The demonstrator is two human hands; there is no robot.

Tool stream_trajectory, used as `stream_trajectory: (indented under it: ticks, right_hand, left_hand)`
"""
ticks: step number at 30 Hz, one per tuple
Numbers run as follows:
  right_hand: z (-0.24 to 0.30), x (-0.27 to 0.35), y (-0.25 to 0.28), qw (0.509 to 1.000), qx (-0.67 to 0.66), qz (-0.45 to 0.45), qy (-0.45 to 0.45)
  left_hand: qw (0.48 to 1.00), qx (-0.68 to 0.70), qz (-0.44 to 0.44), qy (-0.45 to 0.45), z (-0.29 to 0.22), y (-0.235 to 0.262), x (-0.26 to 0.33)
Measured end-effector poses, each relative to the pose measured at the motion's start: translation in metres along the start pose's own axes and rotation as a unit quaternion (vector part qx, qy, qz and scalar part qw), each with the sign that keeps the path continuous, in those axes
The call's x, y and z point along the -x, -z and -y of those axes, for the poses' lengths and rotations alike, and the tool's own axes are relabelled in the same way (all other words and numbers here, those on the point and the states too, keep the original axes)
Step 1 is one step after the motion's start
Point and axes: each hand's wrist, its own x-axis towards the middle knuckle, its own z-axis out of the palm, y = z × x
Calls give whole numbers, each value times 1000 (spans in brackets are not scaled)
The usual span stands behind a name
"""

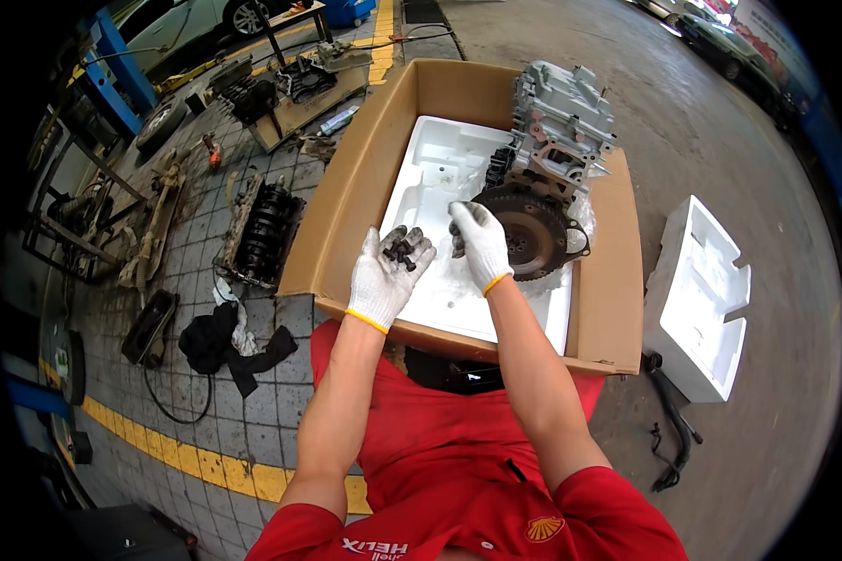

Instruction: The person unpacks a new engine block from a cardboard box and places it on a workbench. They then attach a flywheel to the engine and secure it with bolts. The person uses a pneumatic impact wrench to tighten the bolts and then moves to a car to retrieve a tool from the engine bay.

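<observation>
My left hand (388,271), in a white work glove, is cupped palm up with several dark bolts (400,251) lying in it. My right hand (482,245), also gloved, pinches one dark bolt (457,245) between its fingertips just right of the left palm. Both hands hover over a large open cardboard box (346,196). Inside the box a white foam liner (435,173) carries a grey engine block (557,126) with a dark round flywheel (529,234) facing me, right beside my right hand.
A loose white foam block (702,294) lies on the concrete to the right, with black hoses (674,435) near it. Left of the box, on the tiled floor, sit a dirty crankshaft assembly (262,229), a black rag (229,346), engine parts on a pallet (295,89) and a yellow floor line (192,458).
</observation>
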Motion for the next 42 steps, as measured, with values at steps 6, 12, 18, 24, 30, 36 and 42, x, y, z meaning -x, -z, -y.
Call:
stream_trajectory:
  ticks: [6,12,18,24,30,36,42]
  right_hand:
    - [17,31,-27,852,448,189,195]
    - [1,25,-28,862,435,136,223]
    - [-30,-25,21,970,-197,-131,-58]
    - [-84,-68,108,819,-393,-374,-185]
    - [-91,-71,116,846,-355,-378,-126]
    - [-87,-70,112,864,-306,-395,-68]
    - [-99,-80,117,814,-449,-356,-95]
  left_hand:
    - [999,3,12,-32,-2,17,-13]
    - [999,-13,-23,-32,-1,17,-16]
    - [998,19,-23,-47,-5,16,-13]
    - [999,9,-19,-32,-5,18,-15]
    - [999,2,-34,-36,-6,18,-14]
    - [999,7,-28,-43,-4,17,-13]
    - [999,-4,-29,-43,-4,15,-11]
